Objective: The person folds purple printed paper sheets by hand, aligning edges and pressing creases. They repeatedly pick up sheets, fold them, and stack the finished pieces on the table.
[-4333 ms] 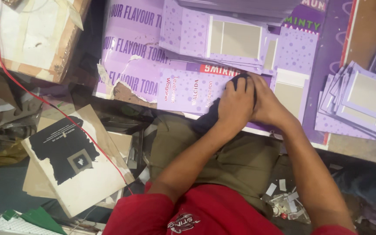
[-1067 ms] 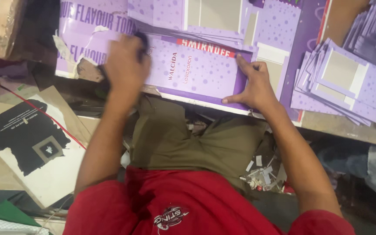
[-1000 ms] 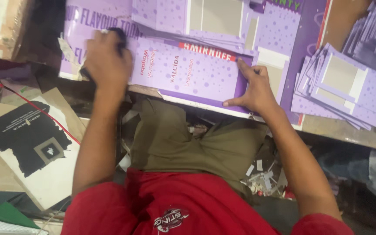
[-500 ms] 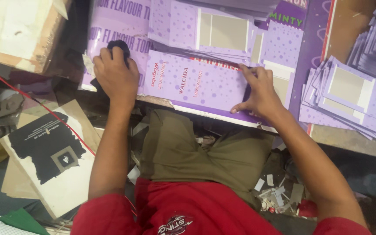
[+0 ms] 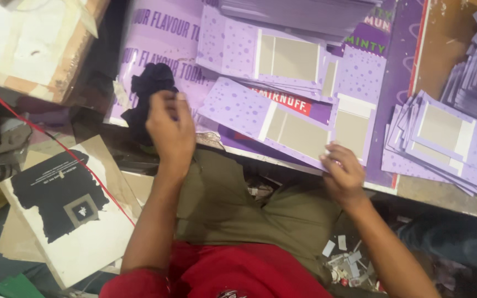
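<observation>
Head view: my right hand (image 5: 344, 175) pinches the flipped purple card (image 5: 274, 118) by its near corner, left hand (image 5: 171, 128) loosely curled just beside the dark cloth (image 5: 149, 91); I judge laying it flat needs 1 steady pull.

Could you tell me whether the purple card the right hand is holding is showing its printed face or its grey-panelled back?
Its back. The purple card, held at its near corner by the right hand, shows grey panels.

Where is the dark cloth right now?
The dark cloth lies bunched at the left of the purple printed sheets, just beyond the left hand.
</observation>
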